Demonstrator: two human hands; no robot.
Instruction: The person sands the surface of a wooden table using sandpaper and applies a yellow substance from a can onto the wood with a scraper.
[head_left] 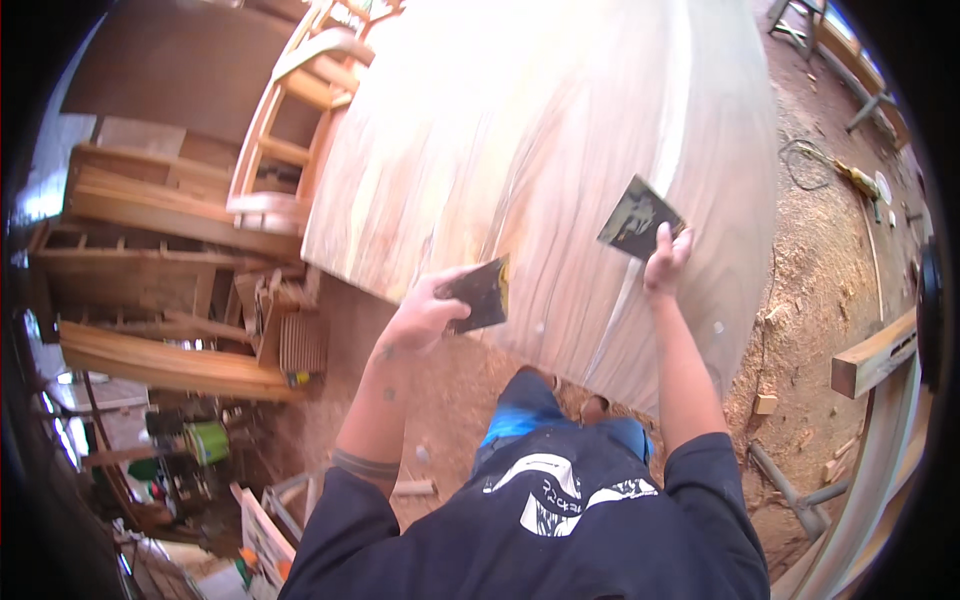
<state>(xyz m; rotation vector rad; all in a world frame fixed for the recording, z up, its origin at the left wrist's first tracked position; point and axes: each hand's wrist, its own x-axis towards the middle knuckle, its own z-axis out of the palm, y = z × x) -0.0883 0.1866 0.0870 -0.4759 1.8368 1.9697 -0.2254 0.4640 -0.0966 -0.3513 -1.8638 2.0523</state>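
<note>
My left hand (425, 310) grips a dark, squarish flat scraper (482, 292) with a yellowish edge, low over the left near part of a pale wooden tabletop (540, 130). My right hand (662, 265) holds another dark square plate (635, 215), smeared with lighter material, above the right part of the same top. A narrow whitish streak runs along the wood grain beside the right hand. Whether either plate touches the wood I cannot tell.
Wooden chair frames (290, 150) and furniture parts (180, 350) are stacked at the left. Sawdust (800, 300) covers the floor at the right, with a power tool and cord (855, 180). A timber beam (870, 355) juts in at the lower right. My legs are below the table edge.
</note>
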